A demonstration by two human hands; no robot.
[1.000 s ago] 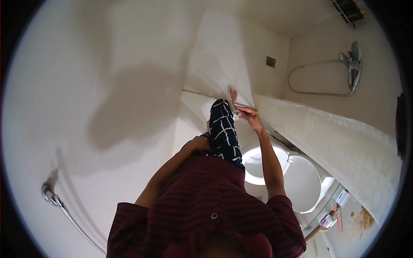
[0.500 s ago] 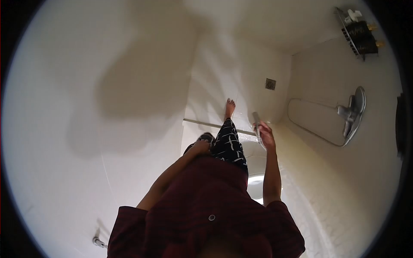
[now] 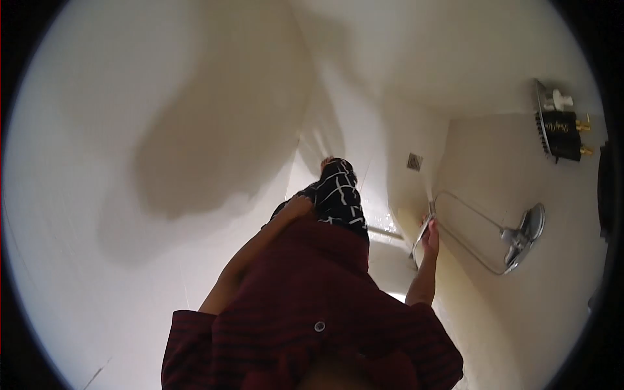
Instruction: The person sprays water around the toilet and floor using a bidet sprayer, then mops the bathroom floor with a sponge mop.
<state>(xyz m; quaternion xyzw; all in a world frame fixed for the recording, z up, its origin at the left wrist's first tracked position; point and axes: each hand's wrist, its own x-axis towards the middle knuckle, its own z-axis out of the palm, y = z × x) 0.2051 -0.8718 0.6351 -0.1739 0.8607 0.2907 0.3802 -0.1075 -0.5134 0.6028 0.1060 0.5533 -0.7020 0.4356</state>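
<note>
My right hand (image 3: 431,238) is closed around a slim metal hand-held sprayer (image 3: 431,209), out to the right near the wall. From it a pale hose (image 3: 420,239) runs down past my wrist. My left hand (image 3: 300,207) lies at my thigh with its fingers closed on the black trousers (image 3: 341,195), which carry a white line pattern. One foot (image 3: 327,162) shows only in part beyond the raised leg. Wet, shiny floor (image 3: 385,222) lies between my leg and the sprayer.
A chrome shower mixer (image 3: 520,240) with a looped metal hose (image 3: 471,207) is on the right wall. Above it a wall rack (image 3: 541,123) holds dark pump bottles (image 3: 562,135). A square drain (image 3: 415,162) is set in the floor, and a low threshold (image 3: 387,232) crosses it.
My right hand has moved right with the sprayer, towards the wall. The trousered leg has come up and now hides most of the foot. The view has tilted, so the fixtures sit lower.
</note>
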